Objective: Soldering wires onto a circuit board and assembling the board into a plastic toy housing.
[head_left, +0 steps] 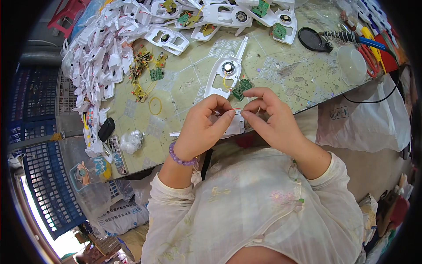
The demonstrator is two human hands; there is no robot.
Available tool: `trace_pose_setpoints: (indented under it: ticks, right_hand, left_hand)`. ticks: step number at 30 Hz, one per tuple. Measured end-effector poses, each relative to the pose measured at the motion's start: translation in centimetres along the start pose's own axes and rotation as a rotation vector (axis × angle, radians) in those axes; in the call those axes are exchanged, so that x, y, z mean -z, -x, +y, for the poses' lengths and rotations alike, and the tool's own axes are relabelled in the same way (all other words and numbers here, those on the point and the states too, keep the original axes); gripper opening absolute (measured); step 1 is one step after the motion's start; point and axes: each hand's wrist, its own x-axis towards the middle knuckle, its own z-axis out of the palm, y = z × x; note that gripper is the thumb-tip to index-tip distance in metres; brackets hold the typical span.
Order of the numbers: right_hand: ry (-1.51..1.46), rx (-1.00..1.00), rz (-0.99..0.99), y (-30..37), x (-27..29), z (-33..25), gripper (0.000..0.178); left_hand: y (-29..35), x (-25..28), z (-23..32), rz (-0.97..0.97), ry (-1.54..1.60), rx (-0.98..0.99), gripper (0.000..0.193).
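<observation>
Close to the table's front edge, my left hand (204, 125) is closed, thumb against forefinger, on a white plastic housing part (235, 126). A thin red wire (236, 109) shows at its fingertips. Opposite it, my right hand (274, 121) pinches at the wire's end with thumb and forefinger, its other fingers curled. Just beyond my hands lies a white plastic housing (214, 81) with a round speaker (227, 67) in it. A green circuit board (241, 89) with thin wires rests beside that housing. My left fingers partly hide the part below them.
White plastic parts (107, 53) are heaped at the left, and several housings with speakers (224, 15) lie at the back. Wired boards (149, 70) sit left of centre. A soldering iron (369, 42) rests at the right near a black dish (313, 38) and a translucent cup (351, 66).
</observation>
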Motion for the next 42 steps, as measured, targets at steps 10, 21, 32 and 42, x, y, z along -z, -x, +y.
trace_pose_setpoints:
  ticks: [10, 21, 32, 42]
  right_hand:
    - [-0.003, 0.018, 0.121, -0.6, -0.8, 0.6, 0.033]
    - [0.843, 0.364, 0.165, -3.5, 0.2, 0.9, 0.038]
    - [0.749, 0.361, 0.067, -4.1, 1.1, 1.6, 0.044]
    - [0.825, 0.442, 0.058, -4.5, 0.9, 2.2, 0.043]
  left_hand:
    - [-0.4, -0.3, 0.3, 0.052, -0.165, -0.026, 0.011]
    - [-0.1, -0.5, -0.5, 0.208, -0.649, -0.202, 0.013]
    - [1.8, -1.0, 0.0, 0.192, -0.365, -0.156, 0.022]
    - [1.2, 0.3, -0.9, 0.068, -0.176, -0.156, 0.017]
